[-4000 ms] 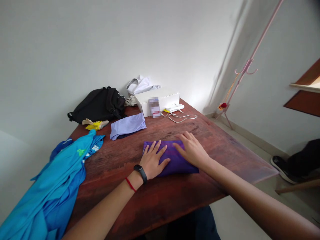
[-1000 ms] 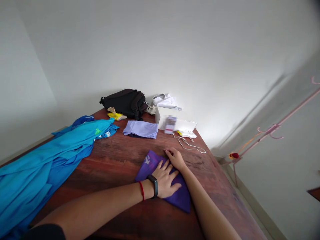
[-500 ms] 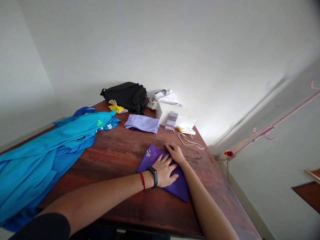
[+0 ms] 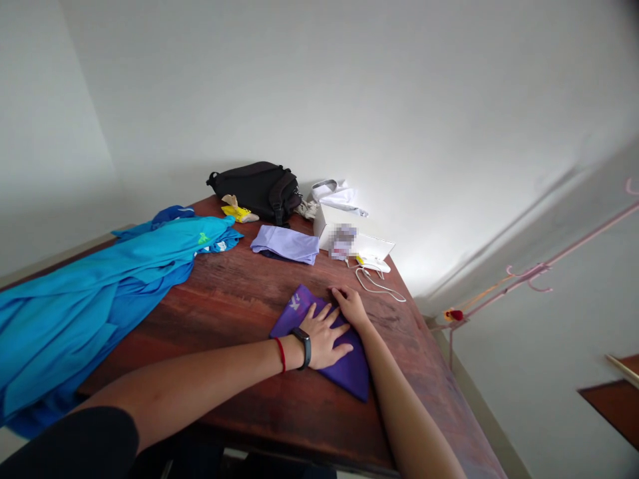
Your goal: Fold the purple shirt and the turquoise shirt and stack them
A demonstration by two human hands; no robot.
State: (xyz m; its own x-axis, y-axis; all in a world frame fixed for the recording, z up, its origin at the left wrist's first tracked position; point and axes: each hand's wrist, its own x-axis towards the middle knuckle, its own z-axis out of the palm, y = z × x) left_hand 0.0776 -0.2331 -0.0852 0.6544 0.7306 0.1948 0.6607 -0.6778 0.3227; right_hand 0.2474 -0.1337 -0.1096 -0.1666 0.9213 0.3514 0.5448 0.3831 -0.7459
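Note:
A folded purple garment [image 4: 349, 376] with a pale print at its far left corner lies on the dark wooden table [image 4: 239, 293]. My left hand [image 4: 322, 339], wearing a black band and a red string at the wrist, rests flat on it with fingers spread. At the garment's far right edge is my right hand [image 4: 352, 305], its fingers bent and turned left. Its fingertips touch the edge or the table beside it; I cannot tell whether they grip any cloth. Beyond both hands sits a folded lavender cloth [image 4: 285, 243] with a dark piece under it.
Bright blue garments [image 4: 114, 286] spread along the table's left side. At the back stand a black bag [image 4: 254, 189], a yellow packet [image 4: 237, 213], white cloth [image 4: 334, 193] and a white box [image 4: 327, 226]. A white cable [image 4: 374, 286] trails nearby. A pink rack [image 4: 524, 276] is right.
The purple garment and my left hand have shifted very slightly left. My right hand stays almost in the same place, and the view has tilted a little.

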